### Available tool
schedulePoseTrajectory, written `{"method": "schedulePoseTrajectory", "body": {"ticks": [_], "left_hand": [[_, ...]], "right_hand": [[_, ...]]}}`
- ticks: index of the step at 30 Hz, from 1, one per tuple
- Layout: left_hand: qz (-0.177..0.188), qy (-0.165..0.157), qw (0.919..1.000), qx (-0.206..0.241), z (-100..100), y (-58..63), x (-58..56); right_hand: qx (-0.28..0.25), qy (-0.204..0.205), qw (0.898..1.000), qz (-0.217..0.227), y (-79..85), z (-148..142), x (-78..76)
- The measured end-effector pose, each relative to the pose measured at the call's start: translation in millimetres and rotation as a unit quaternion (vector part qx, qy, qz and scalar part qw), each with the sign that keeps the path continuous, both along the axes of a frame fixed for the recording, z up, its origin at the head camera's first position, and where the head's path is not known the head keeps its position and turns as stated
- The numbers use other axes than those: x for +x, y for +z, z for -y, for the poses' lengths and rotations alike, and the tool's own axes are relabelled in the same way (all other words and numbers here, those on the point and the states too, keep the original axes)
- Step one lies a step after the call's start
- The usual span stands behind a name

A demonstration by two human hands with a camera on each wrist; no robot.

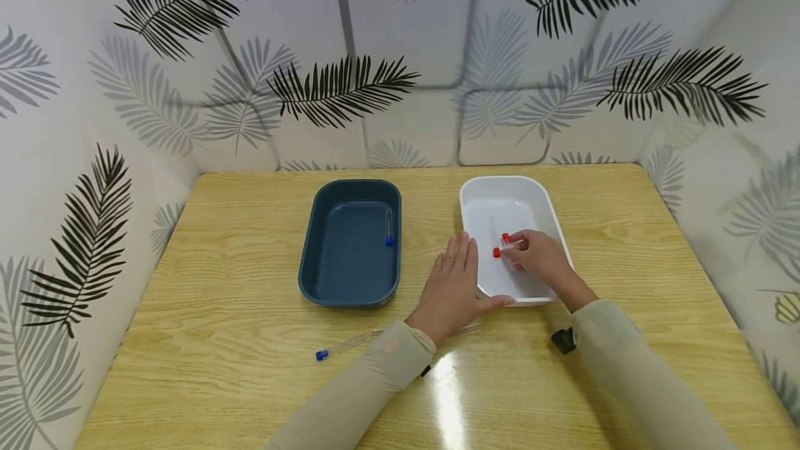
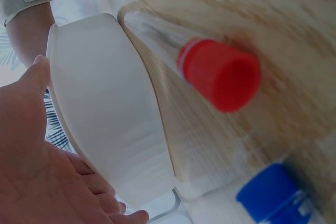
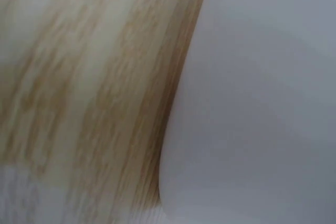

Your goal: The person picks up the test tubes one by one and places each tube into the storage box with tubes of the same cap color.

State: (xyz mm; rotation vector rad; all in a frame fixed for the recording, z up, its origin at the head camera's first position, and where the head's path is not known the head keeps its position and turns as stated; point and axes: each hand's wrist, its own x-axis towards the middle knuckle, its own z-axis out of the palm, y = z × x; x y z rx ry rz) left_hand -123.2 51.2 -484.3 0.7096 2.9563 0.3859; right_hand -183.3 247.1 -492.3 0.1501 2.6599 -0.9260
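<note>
In the white tray (image 1: 509, 193), my right hand (image 1: 539, 255) pinches a clear test tube with a red cap (image 1: 505, 236) between thumb and fingers. Beside it in the tray lies another red-capped test tube (image 1: 496, 252). My left hand (image 1: 451, 290) rests along the tray's left rim with straight fingers, its thumb stretched along the front rim. On the table near my left wrist lie a red-capped test tube (image 2: 220, 74) and a blue-capped test tube (image 2: 275, 195). The right wrist view has only the tray's outer wall (image 3: 252, 108) and wood; the hand is out of it.
To the left stands a dark blue tray (image 1: 350, 301) holding one blue-capped test tube (image 1: 389, 238). Another blue cap (image 1: 321, 354) shows on a tube lying on the wooden table (image 1: 237, 262), partly behind my left sleeve. A patterned curtain (image 1: 406, 33) borders the table's back.
</note>
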Motion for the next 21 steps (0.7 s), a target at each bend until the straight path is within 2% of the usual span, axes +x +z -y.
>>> {"method": "schedulePoseTrajectory", "body": {"ticks": [17, 21], "left_hand": [[-0.001, 0.001, 1.0, 0.004, -0.7, -1.7, -0.2], [-0.002, 0.0, 1.0, 0.006, 0.3, -1.4, -0.3]], "right_hand": [[-0.002, 0.001, 1.0, -0.009, -1.8, -0.6, 0.1], [-0.012, 0.008, 0.998, -0.056, 2.0, -1.6, 0.7]]}}
